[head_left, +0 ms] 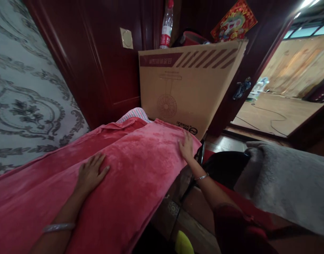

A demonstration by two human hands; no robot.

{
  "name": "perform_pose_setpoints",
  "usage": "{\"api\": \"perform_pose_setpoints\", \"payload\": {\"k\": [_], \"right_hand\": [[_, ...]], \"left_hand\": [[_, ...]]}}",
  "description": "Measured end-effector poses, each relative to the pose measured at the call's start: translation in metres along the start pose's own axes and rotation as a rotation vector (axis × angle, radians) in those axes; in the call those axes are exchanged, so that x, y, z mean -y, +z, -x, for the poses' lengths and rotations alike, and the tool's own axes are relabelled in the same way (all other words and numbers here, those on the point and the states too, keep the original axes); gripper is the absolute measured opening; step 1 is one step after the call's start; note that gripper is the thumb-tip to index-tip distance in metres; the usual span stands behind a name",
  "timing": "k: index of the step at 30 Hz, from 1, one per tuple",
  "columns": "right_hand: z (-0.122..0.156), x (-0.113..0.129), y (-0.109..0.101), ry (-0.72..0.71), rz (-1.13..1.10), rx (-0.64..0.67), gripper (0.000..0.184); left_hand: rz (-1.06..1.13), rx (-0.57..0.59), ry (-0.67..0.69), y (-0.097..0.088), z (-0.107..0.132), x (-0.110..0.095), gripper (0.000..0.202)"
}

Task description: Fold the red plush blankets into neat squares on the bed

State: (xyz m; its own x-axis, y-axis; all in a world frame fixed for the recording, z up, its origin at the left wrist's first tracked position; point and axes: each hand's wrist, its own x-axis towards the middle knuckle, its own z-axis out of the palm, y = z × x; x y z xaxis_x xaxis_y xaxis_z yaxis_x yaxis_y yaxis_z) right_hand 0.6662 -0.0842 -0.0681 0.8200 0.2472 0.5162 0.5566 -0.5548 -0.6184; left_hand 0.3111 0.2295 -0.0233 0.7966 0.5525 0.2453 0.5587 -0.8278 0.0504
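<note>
A pink-red plush blanket (135,158) lies folded lengthwise in front of me, its far end close to a cardboard box. My left hand (91,173) rests flat on its middle, thumb apart from the fingers. Near the far right corner, my right hand (187,146) lies on the blanket with its fingers stretched toward the box. Neither hand grips the cloth. A striped cloth (135,114) shows from under the blanket's far edge.
The large cardboard box (188,84) stands against the dark red door panels, with a bottle (166,30) on top. At right are a grey fleecy cloth (291,187) and a doorway. Patterned wallpaper (24,91) borders the left. Tiled floor (196,208) shows below.
</note>
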Motion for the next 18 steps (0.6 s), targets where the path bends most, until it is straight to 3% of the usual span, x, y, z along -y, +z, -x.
{"api": "perform_pose_setpoints", "payload": {"k": [2,4,6,9,14,18], "right_hand": [[-0.018,0.029,0.013,-0.192,0.055,0.177,0.064],[-0.038,0.052,0.026,-0.272,0.155,0.333,0.064],[-0.056,0.063,0.035,-0.274,0.287,0.468,0.063],[-0.068,0.056,0.045,-0.21,0.435,0.621,0.062],[-0.064,0.036,0.053,-0.163,0.483,0.655,0.064],[-0.069,0.042,0.053,-0.153,0.45,0.633,0.058]], "left_hand": [[-0.022,0.051,-0.002,0.001,0.0,-0.001,0.064],[-0.041,0.083,-0.016,0.001,0.001,-0.001,0.063],[-0.055,0.095,-0.017,0.002,0.002,0.0,0.063],[-0.06,0.106,-0.007,0.003,0.004,0.001,0.062],[-0.07,0.153,-0.007,0.002,0.009,0.0,0.063],[-0.061,0.129,0.004,0.003,0.011,-0.001,0.062]]}}
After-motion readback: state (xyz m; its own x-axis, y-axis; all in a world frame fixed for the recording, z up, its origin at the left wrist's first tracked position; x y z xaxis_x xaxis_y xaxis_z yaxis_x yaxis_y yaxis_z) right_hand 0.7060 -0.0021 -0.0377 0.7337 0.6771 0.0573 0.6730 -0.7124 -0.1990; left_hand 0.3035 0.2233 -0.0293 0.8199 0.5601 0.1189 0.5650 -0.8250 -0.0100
